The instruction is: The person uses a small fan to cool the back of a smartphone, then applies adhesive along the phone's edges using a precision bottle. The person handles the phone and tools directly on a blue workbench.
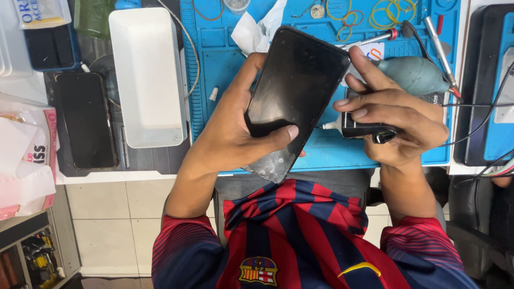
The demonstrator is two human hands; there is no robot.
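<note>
blue work mat (225, 69) over tiled floor; left hand (230, 134) grips dark phone (294, 91), right hand (396, 118) clasps black tool (367, 130).

We see a glossy, dust-speckled glass phone (292, 96), a matt blue rubbery mat (225, 69), and a smooth white plastic tray (147, 75).

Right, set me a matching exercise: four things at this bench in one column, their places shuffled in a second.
1. black glass phone panel
2. small black glue bottle with white nozzle
3. long white plastic tray
4. grey-green rubber air blower

a. beyond the right hand
b. left of the blue mat
c. in the left hand
d. in the right hand

Pairs: 1-c, 2-d, 3-b, 4-a
</note>
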